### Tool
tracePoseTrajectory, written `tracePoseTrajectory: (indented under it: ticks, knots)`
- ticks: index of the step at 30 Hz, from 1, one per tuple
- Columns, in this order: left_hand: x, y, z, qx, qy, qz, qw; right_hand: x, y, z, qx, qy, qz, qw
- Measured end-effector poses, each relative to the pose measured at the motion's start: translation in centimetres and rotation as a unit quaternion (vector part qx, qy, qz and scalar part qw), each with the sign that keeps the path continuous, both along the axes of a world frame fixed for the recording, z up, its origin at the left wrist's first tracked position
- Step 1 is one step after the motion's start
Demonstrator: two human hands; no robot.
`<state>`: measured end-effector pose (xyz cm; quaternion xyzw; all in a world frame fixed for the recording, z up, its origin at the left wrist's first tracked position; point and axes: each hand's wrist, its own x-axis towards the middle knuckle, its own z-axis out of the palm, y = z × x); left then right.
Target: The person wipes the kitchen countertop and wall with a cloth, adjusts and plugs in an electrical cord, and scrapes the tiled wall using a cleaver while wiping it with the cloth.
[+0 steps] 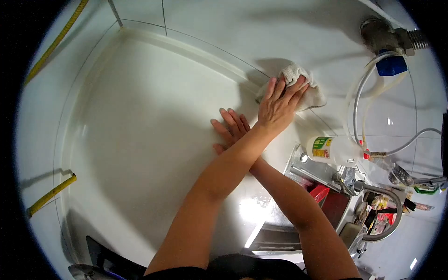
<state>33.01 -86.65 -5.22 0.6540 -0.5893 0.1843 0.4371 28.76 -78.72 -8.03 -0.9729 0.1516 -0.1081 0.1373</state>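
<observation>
My arms are crossed, the left forearm passing over the right one. My left hand [278, 105] presses a whitish cloth [315, 97] against the foot of the tiled wall, at the rear edge of the white countertop [140, 121]; its fingers lie over the bunched fabric. Lower and further left, my right hand [232, 128] rests palm down on the countertop with its fingers spread and holds nothing. Its wrist is partly hidden under my left forearm.
A labelled bottle [329, 148] stands right of my hands, by the metal sink [275, 238] and curved faucet [396, 210]. A blue-handled valve [391, 65] with hoses is on the wall. Yellow pipes [52, 193] jut in at left. A dark appliance [109, 261] sits bottom left.
</observation>
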Motion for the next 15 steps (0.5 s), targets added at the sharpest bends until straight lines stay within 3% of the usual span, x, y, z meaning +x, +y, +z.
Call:
tracePoseTrajectory:
  ticks: [3,4,6,9,10,12,15]
  knots:
    - [1.2,0.5,1.6,0.056,0.161,0.084,0.982,-0.3,0.0,-0.4,0.024,0.005,0.002,1.0]
    - [2.2,0.1,1.8,-0.006,0.245,0.131,0.961,-0.5,-0.1,-0.5,0.031,0.009,0.003,0.999]
    - [3.2,-1.6,-1.6,-0.012,0.281,0.152,0.948,-0.4,-0.1,0.8,0.042,0.042,-0.001,0.998]
    - [1.7,-0.7,0.0,-0.091,0.237,0.056,0.966,-0.1,0.0,0.1,0.009,0.013,-0.006,1.0]
    - [-0.3,-0.9,-0.1,-0.013,0.224,0.02,0.974,0.0,0.1,0.0,0.005,0.0,-0.006,1.0]
    - [-2.0,-0.6,0.5,-0.083,0.092,-0.055,0.991,0.1,0.3,0.6,-0.015,-0.043,0.002,0.999]
    - [-1.5,-0.5,0.6,-0.081,0.094,0.005,0.992,0.0,0.1,0.8,0.005,-0.033,0.007,0.999]
